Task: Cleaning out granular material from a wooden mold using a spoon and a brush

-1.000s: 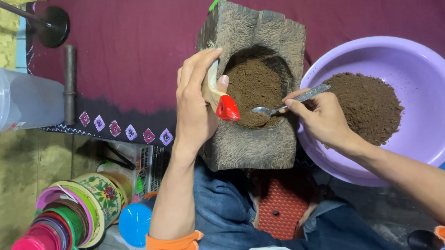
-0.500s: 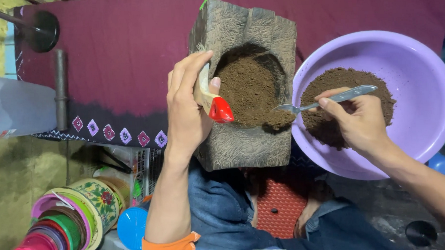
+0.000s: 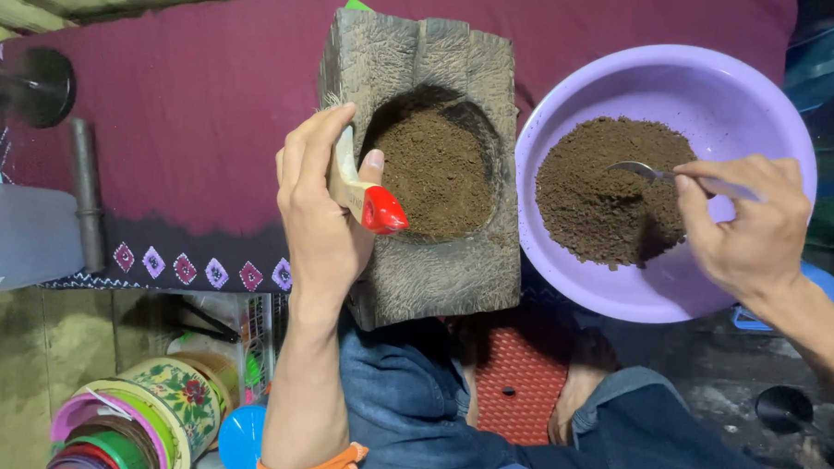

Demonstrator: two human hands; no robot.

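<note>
spoon [image 3: 650,172] between right fingers [image 3: 711,173] (over powder)

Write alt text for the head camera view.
A left hand holds a red-tipped brush against a wooden block with a powder-filled hollow, while the right hand dips a spoon into brown powder in a purple basin.

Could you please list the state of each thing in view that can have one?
Wooden block: hollow filled with brown powder.
Purple basin: holds a heap of brown powder.
Spoon: in right hand, bowl over the heap.
Brush: gripped by left hand, red handle tip showing.
</note>
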